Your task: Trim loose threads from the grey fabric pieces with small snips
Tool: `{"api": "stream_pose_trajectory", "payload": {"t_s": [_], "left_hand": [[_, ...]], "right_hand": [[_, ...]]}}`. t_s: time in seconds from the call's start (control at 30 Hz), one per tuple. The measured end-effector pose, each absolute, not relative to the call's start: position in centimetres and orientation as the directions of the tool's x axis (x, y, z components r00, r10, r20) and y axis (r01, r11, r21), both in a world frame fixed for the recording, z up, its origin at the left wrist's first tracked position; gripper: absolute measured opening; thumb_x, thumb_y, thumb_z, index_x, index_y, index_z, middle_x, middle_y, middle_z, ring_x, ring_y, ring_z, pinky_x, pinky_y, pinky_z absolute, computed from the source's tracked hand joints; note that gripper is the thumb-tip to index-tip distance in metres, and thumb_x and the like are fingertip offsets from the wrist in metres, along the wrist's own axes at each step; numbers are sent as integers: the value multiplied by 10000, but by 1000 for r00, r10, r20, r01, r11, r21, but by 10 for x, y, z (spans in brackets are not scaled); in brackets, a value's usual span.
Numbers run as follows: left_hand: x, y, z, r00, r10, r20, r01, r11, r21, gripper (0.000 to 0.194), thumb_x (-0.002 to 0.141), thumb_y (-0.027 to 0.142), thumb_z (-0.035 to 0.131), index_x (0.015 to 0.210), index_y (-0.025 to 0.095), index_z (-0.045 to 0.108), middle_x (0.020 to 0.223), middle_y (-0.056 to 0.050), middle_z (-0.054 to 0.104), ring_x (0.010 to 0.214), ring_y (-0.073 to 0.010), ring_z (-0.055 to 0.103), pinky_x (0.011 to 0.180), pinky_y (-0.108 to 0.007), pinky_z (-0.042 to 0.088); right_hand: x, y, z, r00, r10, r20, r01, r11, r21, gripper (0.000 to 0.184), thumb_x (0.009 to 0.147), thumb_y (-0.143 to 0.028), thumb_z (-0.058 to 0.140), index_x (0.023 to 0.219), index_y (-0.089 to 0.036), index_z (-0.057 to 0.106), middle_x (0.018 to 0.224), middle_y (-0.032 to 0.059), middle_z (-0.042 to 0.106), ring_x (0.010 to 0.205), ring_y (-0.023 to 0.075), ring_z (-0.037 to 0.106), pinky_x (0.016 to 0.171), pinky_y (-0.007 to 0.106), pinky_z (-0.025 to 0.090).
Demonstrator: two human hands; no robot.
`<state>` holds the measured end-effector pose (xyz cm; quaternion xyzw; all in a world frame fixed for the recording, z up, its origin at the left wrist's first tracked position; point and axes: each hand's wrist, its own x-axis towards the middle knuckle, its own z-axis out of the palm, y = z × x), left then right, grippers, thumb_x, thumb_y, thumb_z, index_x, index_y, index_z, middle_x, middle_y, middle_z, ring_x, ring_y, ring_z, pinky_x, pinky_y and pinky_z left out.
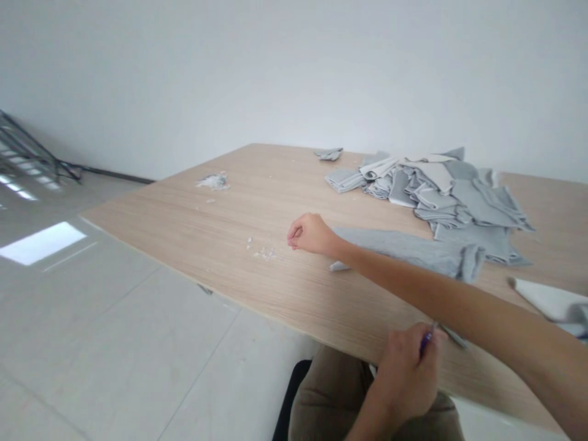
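Observation:
My right hand (309, 234) reaches leftward across the table with its fingertips pinched together. Whatever the pinch may hold is too small or hidden to make out. Just left of those fingertips lies a scatter of small white scraps (267, 252). Under my right forearm a long grey cloth piece (404, 248) lies flat. My left hand (407, 370), low at the table's front edge, is closed around a small tool with a purple handle (425, 340). Most of that tool is hidden by the fingers. A thin grey piece (454, 337) shows beside it, partly behind my forearm.
A heap of folded grey and white cloth pieces (482, 202) covers the table's back right. One grey piece (329, 154) lies apart at the back. More white scraps (214, 180) sit far left on the wooden table (184, 223). White-and-grey cloth (549, 299) lies at right.

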<state>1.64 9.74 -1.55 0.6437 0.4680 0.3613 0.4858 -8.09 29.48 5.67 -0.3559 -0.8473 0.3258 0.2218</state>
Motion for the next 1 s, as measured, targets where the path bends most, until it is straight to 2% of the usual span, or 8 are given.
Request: {"api": "stream_pose_trajectory", "payload": {"t_s": [0.13,0.27,0.37,0.5,0.73,0.87,0.93,1.0], "left_hand": [[12,109,-17,335,939,-81,189,17,982,413,1013,400,356,1054,159,690,953,-93,708,848,-214,608,782,-319,457],[13,109,-21,321,944,-73,176,16,984,416,1012,396,348,1056,151,681,973,-114,702,894,-235,616,818,-354,460],[15,106,-23,309,950,-50,186,-8,983,378,1002,372,369,1110,174,672,1000,-108,699,940,-245,614,852,-371,464],[16,105,-20,334,943,-13,208,-60,976,369,993,332,388,1208,195,655,1047,-102,708,967,-243,624,908,-381,469],[14,104,-11,288,958,8,260,-87,962,382,996,331,375,1146,175,690,1030,-118,736,1012,-269,650,960,-399,464],[16,106,-15,255,967,17,256,-84,963,408,990,317,371,1193,137,676,1106,-149,726,1076,-281,643,994,-413,455],[17,108,-19,249,968,29,283,-101,954,430,991,333,376,1244,134,659,1163,-154,716,1094,-293,643,1005,-439,448],[18,110,-23,250,965,84,266,-151,952,420,990,337,394,1242,139,664,1141,-134,728,1072,-283,656,999,-430,453]], "right_hand": [[-117,308,44,-699,712,64,486,539,-688,270,676,68,634,746,-137,796,763,71,788,817,209,768,754,242,570],[-124,309,47,-725,687,54,468,549,-692,388,697,90,570,888,-149,809,893,63,804,931,191,764,807,228,571],[-116,308,59,-700,707,102,461,556,-691,257,770,-10,651,957,-116,792,893,94,800,869,177,765,787,228,570],[-106,304,72,-682,698,219,448,635,-629,101,800,-174,756,863,-100,784,858,116,791,829,185,753,793,251,560],[-81,278,120,-758,540,367,347,809,-474,369,805,104,553,1021,-107,765,1076,84,783,1056,164,717,980,274,517],[-15,231,190,-554,566,611,375,825,-424,261,996,-103,474,1120,-113,703,1003,-3,782,934,70,733,865,197,571],[35,196,224,-340,468,816,626,760,-174,350,1058,-180,339,1243,-173,636,924,-67,748,869,43,733,741,166,583],[93,159,249,-212,423,881,797,597,-95,353,1062,-220,362,1353,-253,558,1058,-21,709,1086,107,691,728,198,581]]}}
